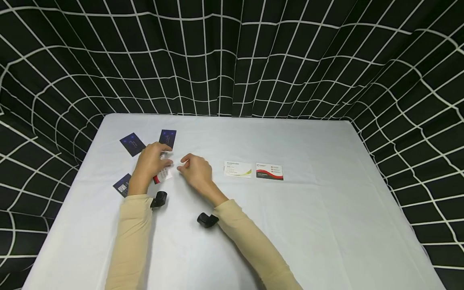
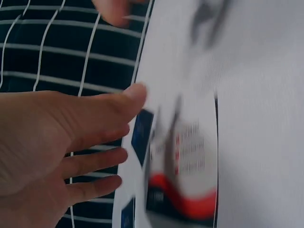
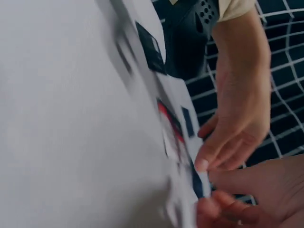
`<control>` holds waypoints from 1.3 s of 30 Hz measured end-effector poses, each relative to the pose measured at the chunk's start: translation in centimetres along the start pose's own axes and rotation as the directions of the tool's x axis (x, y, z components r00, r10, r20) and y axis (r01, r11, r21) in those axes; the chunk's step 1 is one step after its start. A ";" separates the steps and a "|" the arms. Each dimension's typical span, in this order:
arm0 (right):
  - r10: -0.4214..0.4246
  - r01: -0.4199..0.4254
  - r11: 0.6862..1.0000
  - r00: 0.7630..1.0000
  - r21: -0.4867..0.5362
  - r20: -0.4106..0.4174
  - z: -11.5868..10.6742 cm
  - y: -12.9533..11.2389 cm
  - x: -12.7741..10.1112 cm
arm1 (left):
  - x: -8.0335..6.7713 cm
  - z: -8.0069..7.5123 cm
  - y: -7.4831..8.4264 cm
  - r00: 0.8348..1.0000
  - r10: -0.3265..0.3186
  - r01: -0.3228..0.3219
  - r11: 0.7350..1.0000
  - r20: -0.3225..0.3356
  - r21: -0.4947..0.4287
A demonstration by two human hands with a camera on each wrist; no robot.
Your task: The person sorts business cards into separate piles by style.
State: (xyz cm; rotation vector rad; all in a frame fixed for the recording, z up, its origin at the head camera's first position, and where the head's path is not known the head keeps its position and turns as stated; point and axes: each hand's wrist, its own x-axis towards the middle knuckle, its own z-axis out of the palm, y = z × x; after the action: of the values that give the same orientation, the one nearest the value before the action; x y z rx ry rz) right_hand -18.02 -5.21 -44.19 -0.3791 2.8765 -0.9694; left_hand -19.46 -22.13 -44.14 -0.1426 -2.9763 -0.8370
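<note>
The table [image 1: 308, 225] is white; the backdrop [image 1: 232, 56] is black with a white grid; three cards [image 1: 132, 143] are dark blue; the card [image 1: 162, 174] under the hands is white with red and black; another card [image 1: 237, 169] is white with a green swoosh; the sleeves [image 1: 130, 241] are beige.
</note>
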 end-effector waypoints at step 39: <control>0.022 -0.004 0.951 0.998 0.308 -0.055 4.1 -0.2 0.5 | -1.5 0.2 -0.6 0.949 -0.190 0.056 0.888 -0.253 -0.456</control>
State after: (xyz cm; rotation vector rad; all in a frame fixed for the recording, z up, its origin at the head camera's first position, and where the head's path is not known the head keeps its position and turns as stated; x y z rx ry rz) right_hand -17.80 -7.86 -47.38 -0.3087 2.7060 -1.4209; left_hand -18.01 -22.64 -44.77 0.1496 -2.4948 -1.4101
